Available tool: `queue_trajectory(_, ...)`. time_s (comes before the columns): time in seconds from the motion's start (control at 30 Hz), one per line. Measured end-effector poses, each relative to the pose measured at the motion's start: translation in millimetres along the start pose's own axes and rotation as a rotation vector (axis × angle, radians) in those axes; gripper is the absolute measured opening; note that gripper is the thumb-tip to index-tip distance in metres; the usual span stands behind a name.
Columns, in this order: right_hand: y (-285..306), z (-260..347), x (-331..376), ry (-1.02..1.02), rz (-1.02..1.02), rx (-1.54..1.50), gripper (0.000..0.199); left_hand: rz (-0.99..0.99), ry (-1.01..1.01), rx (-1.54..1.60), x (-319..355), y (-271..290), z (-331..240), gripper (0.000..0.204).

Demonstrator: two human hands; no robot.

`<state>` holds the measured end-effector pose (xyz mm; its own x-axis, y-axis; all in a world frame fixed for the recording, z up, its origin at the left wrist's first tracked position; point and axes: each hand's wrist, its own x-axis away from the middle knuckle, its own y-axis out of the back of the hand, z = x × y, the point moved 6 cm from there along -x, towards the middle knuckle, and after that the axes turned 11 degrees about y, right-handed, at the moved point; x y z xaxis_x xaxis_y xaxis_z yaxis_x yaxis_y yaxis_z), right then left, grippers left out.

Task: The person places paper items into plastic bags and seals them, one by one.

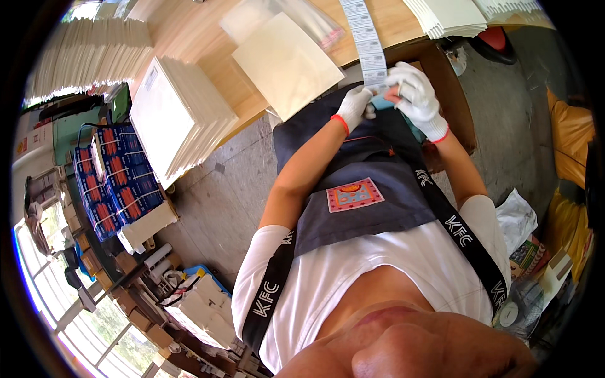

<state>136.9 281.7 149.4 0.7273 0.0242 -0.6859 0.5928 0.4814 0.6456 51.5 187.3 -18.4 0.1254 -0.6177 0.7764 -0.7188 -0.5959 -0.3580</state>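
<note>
A long strip of printed white labels (365, 41) runs over the table edge and down to my hands above my lap. My left hand (354, 107), in a white knit glove with a red cuff, is closed at the lower end of the strip. My right hand (413, 94), gloved the same way, has its fingers bent together beside that end, with bare fingertips showing. What it pinches is too small to make out. Left of the strip, a flat cream board (287, 66) lies over the table edge. Clear plastic sleeves (283, 22) lie behind it.
A tall stack of white boards (179, 116) stands at the table's left edge, with more stacks (82, 57) behind. White sheets (447, 16) lie at the far right. Strapped blue boxes (116, 176) stand on the left, and orange bags (570, 138) on the right. I sit over a dark apron (365, 164).
</note>
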Motion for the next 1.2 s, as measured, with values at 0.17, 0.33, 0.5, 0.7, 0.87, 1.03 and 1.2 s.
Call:
queue_trajectory(0.17, -132.4, -23.5, -23.3, -0.753, 0.213, -1.146, 0.017, 0.099, -0.014, 0.038, 4.1, 33.8, 30.1, 0.029)
queue_trajectory(0.33, -233.0, -59.7, -60.6, -0.641, 0.067, -1.456, 0.025, -0.284, -0.237, 0.739, 39.0, 129.3, 40.6, 0.021)
queue_trajectory(0.5, -209.4, -88.1, -96.3, -0.624, 0.34, -0.973, 0.023, -0.447, -0.472, 0.672, 124.2, 168.2, 47.9, 0.016)
queue_trajectory(0.7, -220.4, -117.1, -110.2, -0.603, 0.514, -0.42, 0.021, -0.486, -0.401, 0.505, 147.3, 167.0, 91.9, 0.006)
queue_trajectory(0.87, -209.3, -97.0, -111.7, -0.466, 0.376, 0.076, 0.034, -0.463, -0.407, 0.486, 150.4, 155.5, 84.4, 0.013)
queue_trajectory(1.03, -151.5, -88.1, -79.4, -0.636, 0.165, -0.164, 0.047, -0.467, -0.467, 0.476, 170.0, 148.4, 66.1, 0.015)
queue_trajectory(1.2, -145.8, -39.3, 13.0, -0.849, 0.935, -0.492, 0.042, -0.546, -0.679, 0.211, 204.5, 136.9, 18.0, 0.021)
